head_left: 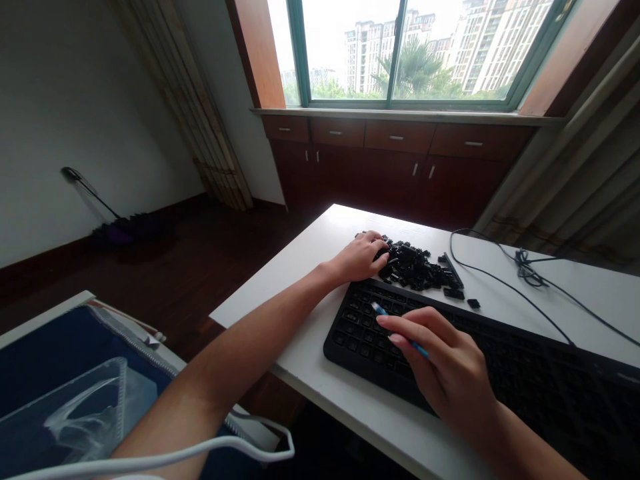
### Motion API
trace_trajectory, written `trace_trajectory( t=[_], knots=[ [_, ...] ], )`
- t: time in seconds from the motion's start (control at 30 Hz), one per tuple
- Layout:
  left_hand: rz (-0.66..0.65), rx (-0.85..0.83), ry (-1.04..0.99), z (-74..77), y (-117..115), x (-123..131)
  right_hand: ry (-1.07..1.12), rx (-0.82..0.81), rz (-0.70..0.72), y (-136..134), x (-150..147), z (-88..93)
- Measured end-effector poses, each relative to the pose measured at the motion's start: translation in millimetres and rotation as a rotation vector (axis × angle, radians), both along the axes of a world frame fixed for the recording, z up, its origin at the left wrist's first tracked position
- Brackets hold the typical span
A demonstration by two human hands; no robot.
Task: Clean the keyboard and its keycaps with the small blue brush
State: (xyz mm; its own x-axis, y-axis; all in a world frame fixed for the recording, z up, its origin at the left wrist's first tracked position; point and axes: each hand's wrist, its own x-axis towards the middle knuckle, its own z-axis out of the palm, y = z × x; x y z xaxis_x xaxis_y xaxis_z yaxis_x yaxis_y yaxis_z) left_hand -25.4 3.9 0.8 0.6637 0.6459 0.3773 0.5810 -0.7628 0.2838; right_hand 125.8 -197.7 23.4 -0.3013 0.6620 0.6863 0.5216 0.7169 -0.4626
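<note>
A black keyboard (360,357) lies on the white table, its keycaps off and the bare key sockets showing. My right hand (443,360) is closed in a pen-like grip on a slim blue brush (381,310), whose pale tip points over the keyboard's left part. Behind the keyboard sits a heap of loose black keycaps (413,263). My left hand (363,255) rests at the heap's left side, fingers bent and apart, touching the caps. Whether a cap is under its fingertips is hidden. One keycap (473,304) lies apart, near the keyboard's back edge.
A black cable (530,270) loops across the table (300,280) on the right. At lower left, a clear plastic bag (85,407) lies on a dark blue surface, with a white cord (225,442) in front. Cabinets (400,173) stand under the window.
</note>
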Motion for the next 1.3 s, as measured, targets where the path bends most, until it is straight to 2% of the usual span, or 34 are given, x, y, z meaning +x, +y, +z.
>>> trace_trajectory(
  t=[0.1,0.3,0.43,0.57,0.73,0.8,0.9,1.0,1.1,1.17,1.3],
  knots=[
    [-0.002,-0.004,-0.001,0.9,-0.7,0.4,0.024,0.035,0.015,-1.5,1.0,1.1],
    [-0.005,-0.016,0.005,2.1,-1.2,0.3,0.163,-0.049,0.127,-3.3,0.6,2.5],
    [-0.005,-0.016,0.005,1.3,-0.2,0.3,0.13,-0.073,0.204,-3.1,0.0,3.0],
    [-0.008,-0.01,-0.001,0.0,0.6,0.4,0.029,-0.098,0.137,-0.3,-0.4,0.8],
    [-0.004,-0.01,0.0,0.7,-0.1,0.2,-0.066,0.024,0.087,-0.1,0.8,-0.6],
    [-0.005,-0.014,0.005,1.4,-0.5,0.1,-0.038,0.031,0.098,-1.9,0.8,0.8],
    [-0.007,-0.014,0.006,1.5,-0.5,0.2,0.114,-0.045,0.15,-4.7,0.4,2.8],
    [-0.001,-0.01,0.002,0.4,0.1,0.5,0.241,-0.192,0.17,-4.4,0.1,2.8],
    [-0.003,-0.008,0.002,-0.5,0.6,0.7,0.23,-0.329,0.153,0.0,-0.7,1.0],
    [-0.003,-0.005,0.0,-0.4,0.4,0.5,0.164,-0.298,0.118,3.5,-1.6,-0.2],
    [0.0,-0.009,-0.001,1.2,-1.1,0.0,-0.007,-0.09,0.047,4.3,-2.1,-1.3]
  ],
)
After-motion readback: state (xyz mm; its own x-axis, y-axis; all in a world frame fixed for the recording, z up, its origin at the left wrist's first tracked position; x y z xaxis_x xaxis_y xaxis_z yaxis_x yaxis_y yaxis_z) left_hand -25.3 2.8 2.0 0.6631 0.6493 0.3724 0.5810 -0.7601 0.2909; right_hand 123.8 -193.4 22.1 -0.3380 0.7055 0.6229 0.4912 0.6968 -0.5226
